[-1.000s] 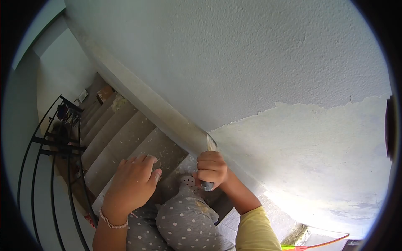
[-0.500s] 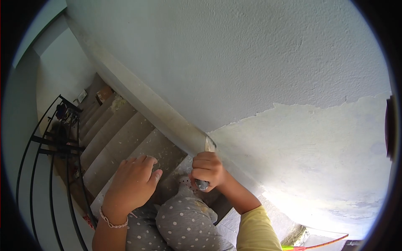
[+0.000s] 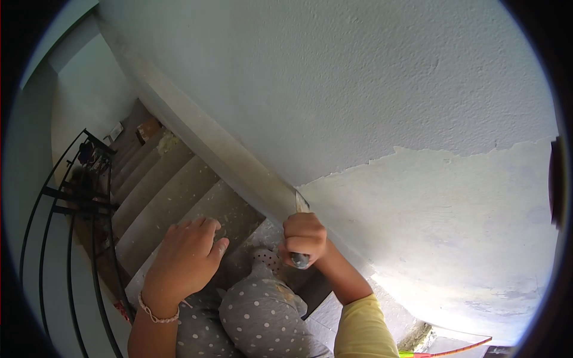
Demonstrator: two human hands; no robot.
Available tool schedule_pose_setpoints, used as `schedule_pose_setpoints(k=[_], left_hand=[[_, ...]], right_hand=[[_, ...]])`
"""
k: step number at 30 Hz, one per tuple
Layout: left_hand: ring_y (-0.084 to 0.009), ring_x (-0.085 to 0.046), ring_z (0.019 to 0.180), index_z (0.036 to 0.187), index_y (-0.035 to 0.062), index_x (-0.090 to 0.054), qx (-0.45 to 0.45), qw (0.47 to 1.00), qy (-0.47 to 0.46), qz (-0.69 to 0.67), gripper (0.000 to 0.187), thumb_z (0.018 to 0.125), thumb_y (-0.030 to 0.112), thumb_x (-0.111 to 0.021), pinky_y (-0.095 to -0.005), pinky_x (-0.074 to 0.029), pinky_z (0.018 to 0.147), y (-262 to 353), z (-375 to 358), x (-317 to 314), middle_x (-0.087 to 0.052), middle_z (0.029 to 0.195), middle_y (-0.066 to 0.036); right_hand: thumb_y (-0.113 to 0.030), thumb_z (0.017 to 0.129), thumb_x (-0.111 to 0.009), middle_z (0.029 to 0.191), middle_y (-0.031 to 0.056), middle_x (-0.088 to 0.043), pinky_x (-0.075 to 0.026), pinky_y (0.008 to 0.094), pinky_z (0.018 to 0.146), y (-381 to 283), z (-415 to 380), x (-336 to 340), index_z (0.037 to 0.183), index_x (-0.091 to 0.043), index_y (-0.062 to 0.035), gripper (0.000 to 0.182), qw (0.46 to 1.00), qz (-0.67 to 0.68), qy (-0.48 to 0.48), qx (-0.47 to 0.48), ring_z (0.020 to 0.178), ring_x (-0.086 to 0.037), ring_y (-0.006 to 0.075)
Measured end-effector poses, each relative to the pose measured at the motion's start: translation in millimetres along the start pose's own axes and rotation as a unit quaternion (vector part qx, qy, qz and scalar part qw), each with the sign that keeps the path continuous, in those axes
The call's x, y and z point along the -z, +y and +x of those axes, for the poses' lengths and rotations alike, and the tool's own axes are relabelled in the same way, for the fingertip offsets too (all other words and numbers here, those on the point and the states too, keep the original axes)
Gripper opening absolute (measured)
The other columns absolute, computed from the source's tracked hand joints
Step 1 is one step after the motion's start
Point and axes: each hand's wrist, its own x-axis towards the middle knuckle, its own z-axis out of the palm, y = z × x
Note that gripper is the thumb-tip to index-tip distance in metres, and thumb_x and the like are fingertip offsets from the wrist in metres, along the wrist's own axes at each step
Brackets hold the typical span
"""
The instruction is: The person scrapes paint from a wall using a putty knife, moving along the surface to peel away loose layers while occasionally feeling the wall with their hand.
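My right hand [image 3: 304,238] is wrapped round the dark handle of a scraper [image 3: 302,203]. Its blade tip meets the wall at the seam above the skirting, beside the ragged edge of the grey coating. To the right of the blade, the bared patch of wall [image 3: 418,209] looks pale and smooth; above it the coating [image 3: 358,89] is grey and bumpy. My left hand [image 3: 188,253], with a braided bracelet at the wrist, hovers over the stairs. Its fingers are loosely bent, the thumb stands apart, and nothing shows in it.
Concrete stairs [image 3: 170,200] with scattered flakes run down to the left. A black metal railing [image 3: 68,250] borders them. Further down are a cardboard box [image 3: 148,129] and a pile of debris [image 3: 168,143]. A red and yellow-green strip [image 3: 453,349] lies at bottom right.
My right hand and the scraper have shifted slightly right, and the blade looks more edge-on. My left hand has moved slightly left. The coating's edge looks unchanged.
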Motion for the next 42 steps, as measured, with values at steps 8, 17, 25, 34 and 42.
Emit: schedule_pose_setpoints(k=[8,17,25,34,42], left_hand=[[-0.0363,-0.063,0.098,0.116,0.0006,-0.059,0.003,1.0,-0.012,0.003,0.032,0.093,0.021,-0.066,-0.0454,-0.046,0.091,4,4,3,-0.068,0.102,-0.017],[-0.0375,-0.063,0.098,0.118,0.0006,-0.057,0.007,0.999,-0.029,-0.026,0.034,0.093,0.023,-0.067,-0.0461,-0.046,0.092,9,13,1,-0.067,0.104,-0.018],[-0.0393,-0.063,0.102,0.116,-0.001,-0.058,0.005,0.999,-0.036,-0.018,0.033,0.093,0.021,-0.065,-0.0469,-0.047,0.092,8,11,1,-0.068,0.106,-0.019],[-0.04,-0.064,0.095,0.107,-0.0055,-0.059,-0.041,0.999,-0.019,-0.011,0.029,0.094,0.02,-0.062,-0.0476,-0.051,0.085,6,9,3,-0.067,0.1,-0.023],[-0.0392,-0.064,0.097,0.106,-0.0026,-0.059,-0.022,0.999,-0.023,-0.008,0.027,0.093,0.021,-0.063,-0.0477,-0.05,0.086,3,9,0,-0.067,0.101,-0.02]], right_hand=[[-0.025,0.072,-0.075,0.061,0.0038,-0.043,-0.033,0.0366,0.044,-25,15,-6,0.066,-0.052,-0.009,0.029,0.999,-0.021,-0.026,0.024,0.05,-0.051,0.0237],[-0.027,0.07,-0.076,0.065,0.005,-0.047,-0.035,0.0377,0.045,-28,15,-10,0.074,-0.056,-0.0073,0.028,0.997,0.024,-0.006,0.071,0.052,-0.053,0.0247],[-0.006,0.071,-0.066,0.053,0.001,-0.032,-0.026,0.0338,0.04,-33,31,-9,0.055,-0.039,-0.0103,0.032,0.998,0.029,0.041,0.044,0.043,-0.043,0.0216],[0.005,0.057,-0.064,0.053,0.0031,-0.032,-0.026,0.0349,0.041,-34,37,-13,0.055,-0.042,-0.0091,0.027,0.998,0.023,0.047,0.016,0.041,-0.039,0.0226],[-0.01,0.06,-0.072,0.059,0.0022,-0.041,-0.034,0.0352,0.043,-24,31,-7,0.061,-0.049,-0.0099,0.023,1.0,0.006,-0.013,-0.021,0.047,-0.047,0.0223]])
